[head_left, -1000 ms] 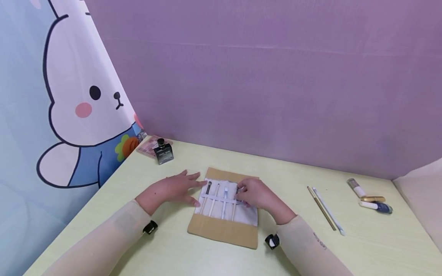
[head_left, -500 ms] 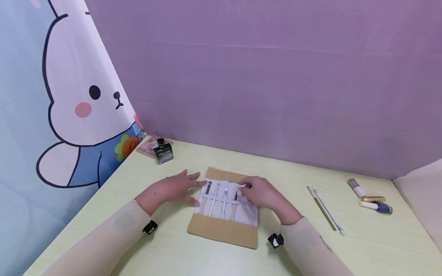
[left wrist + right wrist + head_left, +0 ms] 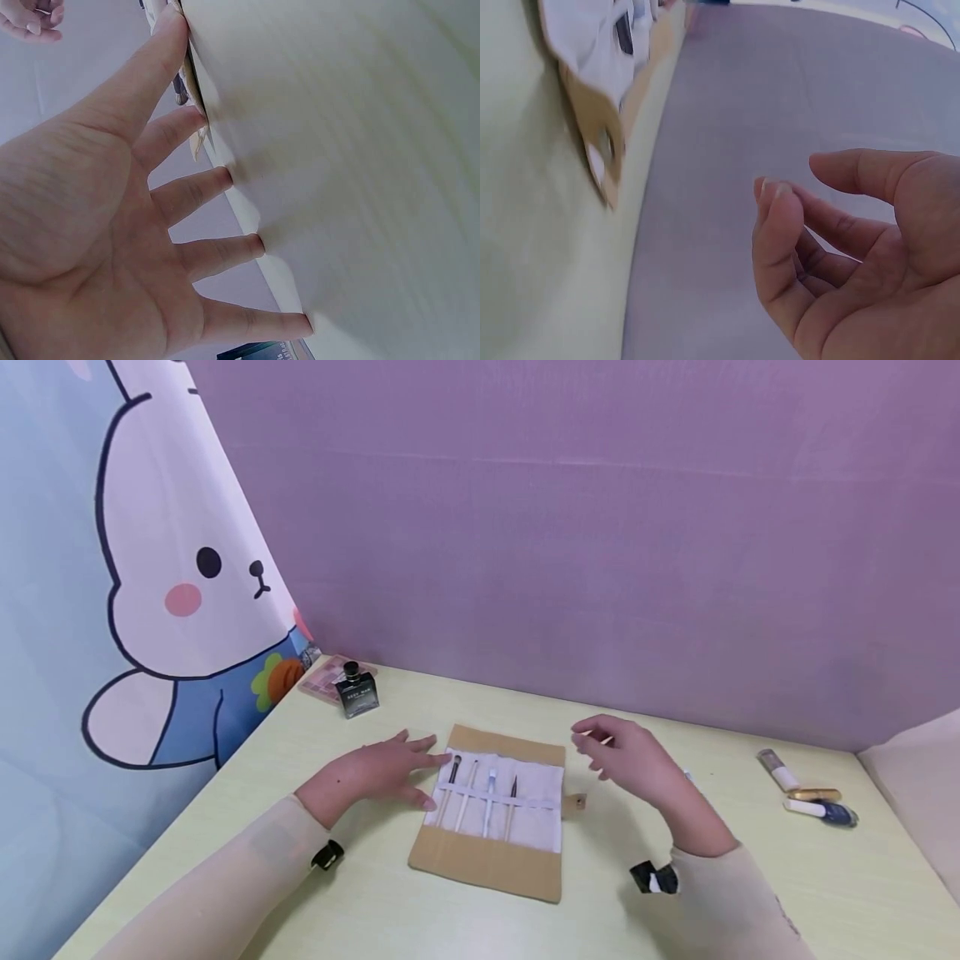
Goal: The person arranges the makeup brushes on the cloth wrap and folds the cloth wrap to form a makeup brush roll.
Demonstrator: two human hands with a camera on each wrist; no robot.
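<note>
A tan brush roll (image 3: 487, 864) lies unrolled on the table, its white lining (image 3: 536, 781) facing up. Several makeup brushes stand side by side under its elastic band, among them a dark-tipped brush (image 3: 512, 802) on the right. My left hand (image 3: 378, 768) is spread flat, thumb and index finger at the roll's left edge, the other fingertips on the table (image 3: 360, 187). Above the table, right of the roll, my right hand (image 3: 626, 760) is raised with loosely curled fingers and nothing between them. A snap tab (image 3: 575, 802) sticks out from the roll's right edge.
A dark perfume bottle (image 3: 357, 691) stands at the back left, overlapping a pink palette (image 3: 322, 681). At the right lie small cosmetic bottles, one with dark blue contents (image 3: 838, 814), and a gold tube (image 3: 816, 794). My right forearm hides most of two loose brushes.
My right hand has left the dark-tipped brush and moved right, off the roll and up. The brush stays under the band, and the tab now shows. My left hand has not moved.
</note>
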